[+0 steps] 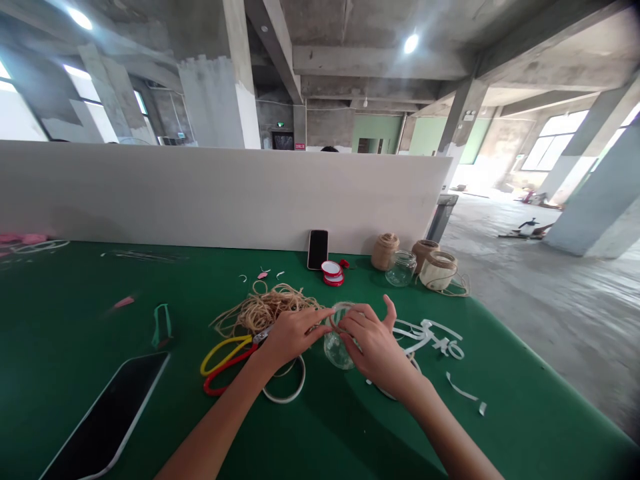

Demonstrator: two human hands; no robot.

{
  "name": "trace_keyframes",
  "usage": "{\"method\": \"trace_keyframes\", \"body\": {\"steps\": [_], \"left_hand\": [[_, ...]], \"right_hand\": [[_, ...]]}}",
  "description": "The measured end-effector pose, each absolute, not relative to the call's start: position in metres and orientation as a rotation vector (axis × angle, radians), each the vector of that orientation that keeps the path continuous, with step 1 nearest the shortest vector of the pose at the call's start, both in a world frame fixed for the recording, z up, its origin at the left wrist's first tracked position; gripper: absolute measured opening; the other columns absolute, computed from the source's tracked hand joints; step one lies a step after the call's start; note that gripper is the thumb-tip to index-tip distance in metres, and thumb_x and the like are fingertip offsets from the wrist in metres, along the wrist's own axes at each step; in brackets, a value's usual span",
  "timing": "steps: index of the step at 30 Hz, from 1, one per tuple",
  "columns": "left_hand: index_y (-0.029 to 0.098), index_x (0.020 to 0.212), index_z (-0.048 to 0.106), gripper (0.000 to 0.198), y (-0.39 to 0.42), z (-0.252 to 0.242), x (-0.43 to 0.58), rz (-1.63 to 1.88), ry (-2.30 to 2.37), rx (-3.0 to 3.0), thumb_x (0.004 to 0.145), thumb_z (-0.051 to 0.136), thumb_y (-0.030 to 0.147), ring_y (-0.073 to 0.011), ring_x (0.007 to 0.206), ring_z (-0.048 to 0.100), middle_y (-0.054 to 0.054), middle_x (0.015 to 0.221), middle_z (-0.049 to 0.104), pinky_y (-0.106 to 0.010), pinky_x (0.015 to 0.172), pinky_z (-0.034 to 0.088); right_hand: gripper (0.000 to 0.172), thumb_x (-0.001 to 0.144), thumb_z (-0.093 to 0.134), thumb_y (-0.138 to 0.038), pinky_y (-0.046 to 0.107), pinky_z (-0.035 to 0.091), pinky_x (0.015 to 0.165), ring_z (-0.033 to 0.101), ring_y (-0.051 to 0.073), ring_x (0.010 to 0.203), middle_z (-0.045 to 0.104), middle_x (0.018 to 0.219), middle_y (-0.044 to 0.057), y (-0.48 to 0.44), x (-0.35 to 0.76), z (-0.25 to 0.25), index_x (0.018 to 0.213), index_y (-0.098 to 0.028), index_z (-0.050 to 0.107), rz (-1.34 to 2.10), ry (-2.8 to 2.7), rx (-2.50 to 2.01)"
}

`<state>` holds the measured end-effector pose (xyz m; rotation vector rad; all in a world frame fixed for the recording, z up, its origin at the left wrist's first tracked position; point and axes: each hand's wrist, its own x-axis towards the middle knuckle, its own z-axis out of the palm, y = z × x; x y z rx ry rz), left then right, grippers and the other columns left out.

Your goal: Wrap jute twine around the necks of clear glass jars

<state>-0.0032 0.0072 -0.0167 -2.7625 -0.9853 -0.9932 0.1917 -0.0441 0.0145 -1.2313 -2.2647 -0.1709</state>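
Observation:
A small clear glass jar [334, 348] lies on the green table [60, 347] between my hands. My right hand [376, 347] wraps around the jar from the right, fingers at its mouth. My left hand [291, 333] pinches a strand of tan twine at the jar's rim. A loose tangle of the same twine [263, 308] lies just behind my left hand. Scissors with one yellow and one red handle [225, 363] lie under my left wrist, and a white ring [287, 393] rests beside them.
White ribbon scraps [430, 337] lie right of my hands. At the back stand a phone [317, 249], red-rimmed lids [331, 272], another glass jar [401, 268] and twine spools [385, 251]. A second phone [107, 417] lies at the near left. A white partition [200, 193] backs the table.

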Motion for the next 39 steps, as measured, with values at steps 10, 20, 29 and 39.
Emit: {"method": "trace_keyframes", "body": {"steps": [10,20,29,39], "left_hand": [[0.024,0.124,0.050,0.034,0.008,-0.015,-0.005,-0.994,-0.989,-2.795,0.094,0.041,0.035,-0.0136,0.075,0.062,-0.003,0.090,0.066,-0.022,0.066,0.046],[0.025,0.121,0.053,0.030,0.008,-0.016,-0.003,-1.041,-1.023,-2.835,0.093,0.043,0.032,-0.0130,0.076,0.062,-0.002,0.092,0.067,-0.022,0.065,0.045],[0.025,0.122,0.052,0.030,0.009,-0.019,-0.003,-1.024,-1.039,-2.815,0.093,0.044,0.031,-0.0152,0.083,0.063,-0.001,0.094,0.067,-0.024,0.068,0.046],[0.027,0.129,0.043,0.035,0.008,-0.016,-0.002,-0.950,-1.091,-2.874,0.094,0.040,0.033,-0.0156,0.090,0.060,-0.003,0.105,0.063,-0.026,0.078,0.047]], "right_hand": [[0.027,0.081,0.039,-0.004,0.061,-0.002,0.100,0.048,0.021,0.105,0.065,0.089,0.001,-0.040,0.215,0.016,0.084,-0.024,0.057,-0.069,-2.284,-1.236],[0.019,0.081,0.046,-0.016,0.062,-0.005,0.100,0.046,0.025,0.107,0.064,0.098,0.003,-0.043,0.215,0.020,0.090,-0.025,0.060,-0.022,-2.228,-1.251],[0.013,0.085,0.046,-0.015,0.057,-0.011,0.102,0.051,0.019,0.097,0.064,0.083,0.000,-0.039,0.187,0.010,0.080,-0.021,0.056,-0.109,-2.194,-1.252],[0.026,0.080,0.038,-0.003,0.058,-0.007,0.102,0.050,0.018,0.100,0.062,0.085,-0.001,-0.044,0.207,0.013,0.081,-0.022,0.055,-0.038,-2.246,-1.262]]}}
